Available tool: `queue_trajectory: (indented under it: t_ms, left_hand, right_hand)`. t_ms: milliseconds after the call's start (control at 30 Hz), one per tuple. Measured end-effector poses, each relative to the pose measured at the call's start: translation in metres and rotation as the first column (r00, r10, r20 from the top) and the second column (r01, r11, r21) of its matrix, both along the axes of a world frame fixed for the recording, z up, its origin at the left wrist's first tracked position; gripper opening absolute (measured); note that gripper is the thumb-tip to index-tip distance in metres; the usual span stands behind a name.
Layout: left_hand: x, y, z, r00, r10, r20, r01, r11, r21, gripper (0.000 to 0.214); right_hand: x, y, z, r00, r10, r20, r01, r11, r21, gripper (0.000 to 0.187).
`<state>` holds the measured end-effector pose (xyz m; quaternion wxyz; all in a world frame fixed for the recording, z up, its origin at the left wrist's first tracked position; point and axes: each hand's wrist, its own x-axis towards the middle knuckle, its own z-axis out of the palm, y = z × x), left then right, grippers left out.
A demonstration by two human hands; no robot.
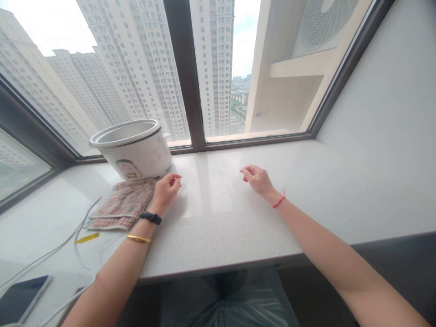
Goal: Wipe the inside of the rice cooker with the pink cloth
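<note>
Both hands hover just above the pale speckled surface (218, 213) at mid-frame, and neither has hold of anything. The left hand (166, 190) is loosely curled, fingertips drawn in toward the thumb; it sits just right of a folded patterned cloth (124, 204) and just below the rice cooker (132, 150). The right hand (258, 179), right of centre, is likewise half-closed, well apart from any object.

The cooker stands lidless at the left of the frame, against the window (190, 72), its base touching the far edge of the cloth. It looks like a thin metal pot inside a plastic shell, so I would judge it rigid, moderately heavy and smooth-sided, best gripped with two hands under the rim or by the small lug on its right side. The cloth looks soft and limp.

White cables (51, 254) with a yellow tag trail across the lower left, toward a dark phone (20, 297) in the corner.
</note>
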<state>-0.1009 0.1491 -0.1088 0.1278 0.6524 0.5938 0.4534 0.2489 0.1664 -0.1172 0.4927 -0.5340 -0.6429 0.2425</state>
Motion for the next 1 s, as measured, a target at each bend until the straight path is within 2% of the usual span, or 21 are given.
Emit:
queue_trajectory:
  t_ms: [1000]
  left_hand:
    - [-0.002,0.0027,-0.0047,1.0,-0.014,0.007,0.014,1.0,-0.011,0.026]
  right_hand:
    - [-0.0005,-0.0005,0.0006,1.0,0.007,0.002,-0.007,1.0,-0.018,0.029]
